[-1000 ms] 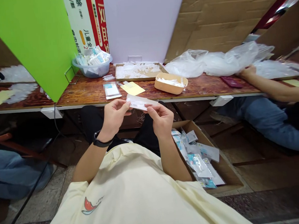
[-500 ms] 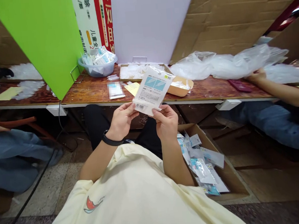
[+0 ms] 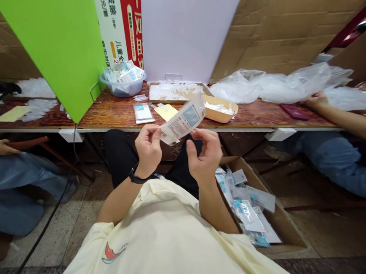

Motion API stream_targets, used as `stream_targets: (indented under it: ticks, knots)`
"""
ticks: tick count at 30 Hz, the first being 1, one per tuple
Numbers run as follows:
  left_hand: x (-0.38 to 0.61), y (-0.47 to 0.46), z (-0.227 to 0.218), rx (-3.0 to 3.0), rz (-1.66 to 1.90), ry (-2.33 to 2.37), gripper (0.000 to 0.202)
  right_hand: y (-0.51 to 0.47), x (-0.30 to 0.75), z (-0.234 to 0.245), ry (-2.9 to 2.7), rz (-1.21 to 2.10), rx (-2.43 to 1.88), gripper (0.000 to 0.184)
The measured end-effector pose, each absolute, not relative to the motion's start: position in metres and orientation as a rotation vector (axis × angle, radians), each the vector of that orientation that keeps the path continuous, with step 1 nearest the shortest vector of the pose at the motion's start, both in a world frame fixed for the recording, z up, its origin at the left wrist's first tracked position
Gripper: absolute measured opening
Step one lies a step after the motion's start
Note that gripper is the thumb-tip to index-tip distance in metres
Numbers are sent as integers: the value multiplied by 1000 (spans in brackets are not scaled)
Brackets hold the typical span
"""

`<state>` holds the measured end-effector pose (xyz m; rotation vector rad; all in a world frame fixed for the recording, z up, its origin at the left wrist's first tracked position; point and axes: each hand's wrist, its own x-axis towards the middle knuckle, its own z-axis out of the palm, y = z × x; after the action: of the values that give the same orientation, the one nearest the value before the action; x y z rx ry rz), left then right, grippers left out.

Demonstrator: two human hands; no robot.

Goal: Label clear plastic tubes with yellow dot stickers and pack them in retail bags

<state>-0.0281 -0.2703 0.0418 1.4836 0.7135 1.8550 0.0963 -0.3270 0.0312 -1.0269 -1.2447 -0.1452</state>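
My left hand (image 3: 149, 148) pinches the lower left corner of a flat packet (image 3: 182, 123), a clear bag with a printed white and blue card. The packet tilts up to the right, above my lap and partly in front of the table edge. Beside its lower right edge is my right hand (image 3: 205, 152), fingers curled but apart, with nothing seen in them. Behind the packet lie a yellow paper slip (image 3: 166, 111) and a small white packet (image 3: 143, 113) on the wooden table (image 3: 117, 112).
A blue bowl of packets (image 3: 125, 88), a shallow tray of small white pieces (image 3: 154, 98) and an orange container (image 3: 221, 116) stand on the table. Right of my legs is a cardboard box (image 3: 291, 229) with several packets. Another person's arm (image 3: 342, 114) rests at right.
My right hand has let go of the packet and opened beside it. The packet has turned to a flatter slant, held by my left hand alone. The view has shifted slightly.
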Motion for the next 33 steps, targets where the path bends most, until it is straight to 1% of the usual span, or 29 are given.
stream_targets:
  ticks: [3, 6, 10, 12, 17, 27, 33]
  knots:
    - [-29, -278, 42, 1791, 1949, 606, 9, -333, 95, 37, -1433, 127, -909, 25]
    - [-28, -284, 42, 1946, 1968, 540, 7, -334, 95, 37, -1447, 353, -876, 20]
    - [-28, -288, 44, 2112, 1962, 450, 9, -335, 94, 34, -1378, 294, -973, 10]
    - [-29, -289, 45, 2187, 1956, 384, 11, -335, 94, 33, -1350, 286, -980, 9]
    - [-31, -287, 47, 2325, 1897, 257, 13, -334, 97, 32, -1328, 385, -937, 8]
    - [-29, -292, 47, 2335, 1899, 268, 13, -333, 97, 30, -1263, 360, -875, 8]
    - [-25, -299, 49, 2279, 1933, 350, 12, -333, 89, 30, -1201, 383, -851, 17]
